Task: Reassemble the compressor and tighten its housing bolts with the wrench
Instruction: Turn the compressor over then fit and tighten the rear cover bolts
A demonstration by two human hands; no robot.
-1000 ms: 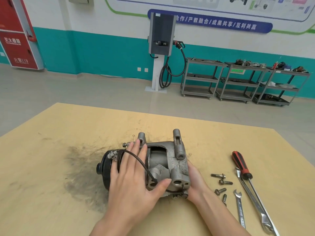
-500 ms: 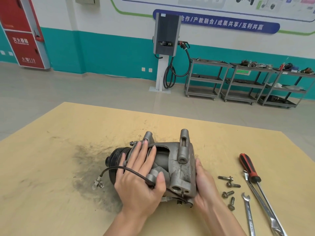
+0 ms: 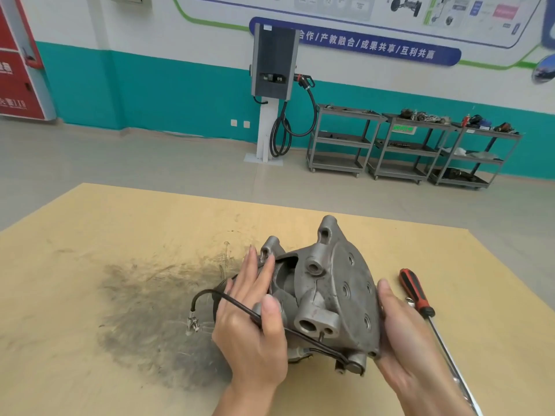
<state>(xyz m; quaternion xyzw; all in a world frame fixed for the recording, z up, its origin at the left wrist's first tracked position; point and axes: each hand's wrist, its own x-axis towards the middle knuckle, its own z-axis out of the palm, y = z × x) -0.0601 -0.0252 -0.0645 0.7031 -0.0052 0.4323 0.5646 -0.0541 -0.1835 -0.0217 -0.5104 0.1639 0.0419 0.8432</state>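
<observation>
We hold the compressor (image 3: 318,298) between both hands above the table (image 3: 120,235). The left hand (image 3: 252,322) lies on the body, fingers extended, thumb hooked over a lug. The right hand (image 3: 402,331) cups the rear cover's edge. The long axis runs left to right, cover face tilted up toward us, so its bolt holes lie nearest the right hand. The screwdriver (image 3: 416,292) lies just beyond that hand. The pulley end is hidden behind the left hand; bolts and wrench are probably covered by the right forearm.
</observation>
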